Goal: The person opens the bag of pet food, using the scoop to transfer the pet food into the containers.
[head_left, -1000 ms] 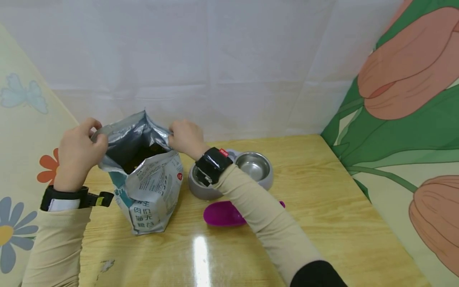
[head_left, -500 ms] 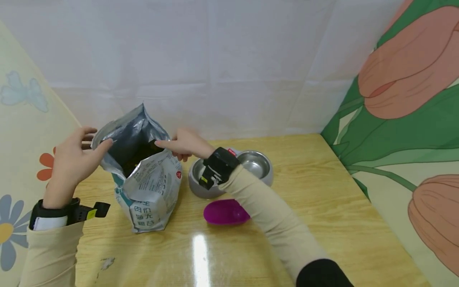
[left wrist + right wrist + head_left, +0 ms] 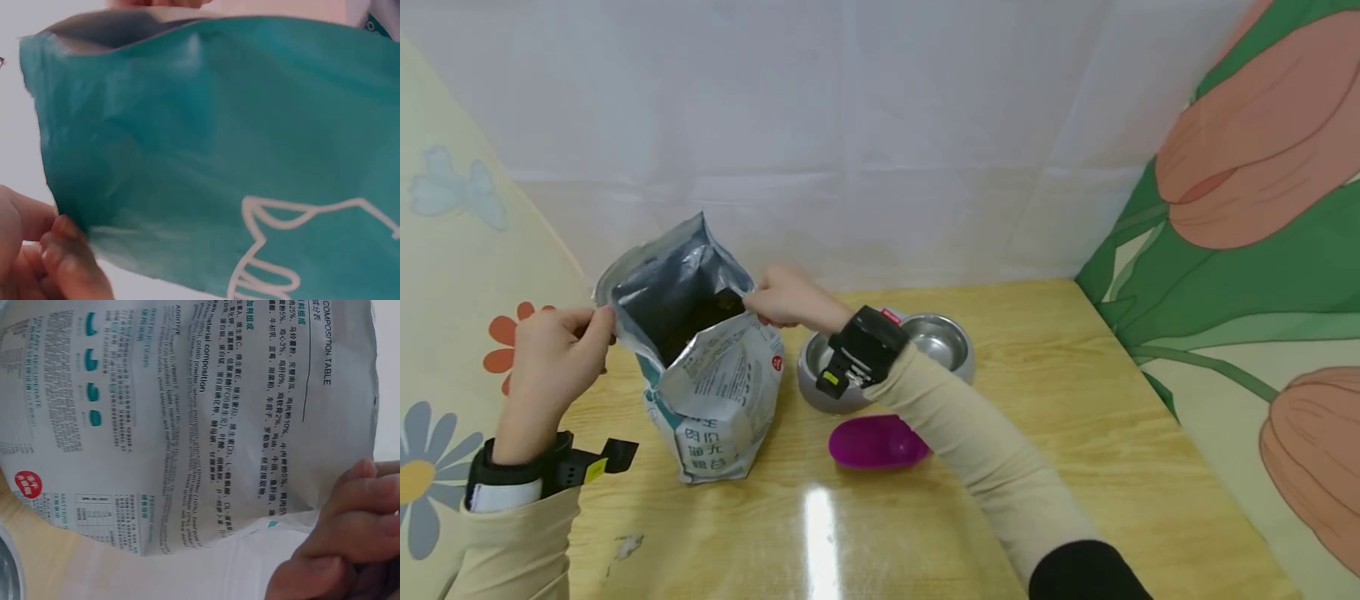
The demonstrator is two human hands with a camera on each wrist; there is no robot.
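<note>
A foil-lined bag of cat food stands upright on the table, its top gaping. Brown kibble shows inside, deep in the mouth. With thumb and fingers, my left hand pinches the left edge of the bag's opening. On the opposite side, my right hand pinches the right edge. The left wrist view shows the bag's teal face with a white line drawing, thumb and finger at its edge. Small print covers the white panel in the right wrist view, beside curled fingers.
Right of the bag sits a grey double pet bowl with steel dishes, partly behind my right wrist. In front of it lies a magenta scoop, overlapped by my right sleeve. A white sheet hangs behind the wooden table.
Both hands loosened from the bag's rim half a second ago and now pinch it again, the left one lower on its side. The bag's mouth stays wide.
</note>
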